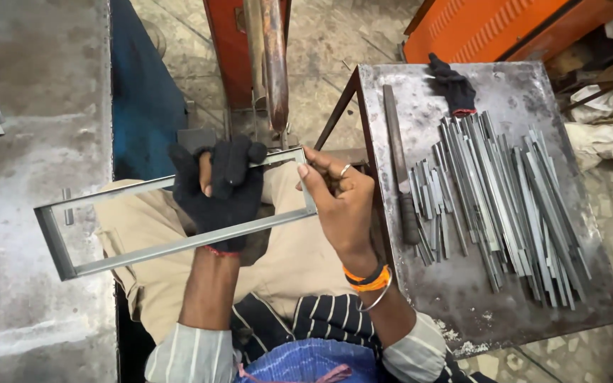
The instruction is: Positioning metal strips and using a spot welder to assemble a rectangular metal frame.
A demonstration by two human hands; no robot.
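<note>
Nearest, the person sits with striped sleeves and a blue cloth at the waist, tan trousers across the lap. Over the lap both hands grasp a rectangular metal frame [172, 220] made of thin grey strips, lying tilted, its left end low and its right end high. The left hand [218, 191], in a black glove, is clenched around the frame's middle, fingers wrapped over the far rail. The right hand [338, 206], bare, with a ring and orange bangles at the wrist, pinches the frame's right end between thumb and fingers.

Right of the hands stands a small metal worktop [462, 291], scuffed grey and stained. On it lies a loose heap of cut metal strips [498, 198], mostly running near to far, spread across its middle and right. Just left of the heap lies a long file [399, 163] with a dark handle. At the far edge of that worktop rests a second black glove [452, 89].

To the left is a broad grey slab [30, 177]. Farther off stands an orange-red machine [257, 50], and at far right an orange cabinet [505, 25] with crumpled rags [604, 120] beside it.
</note>
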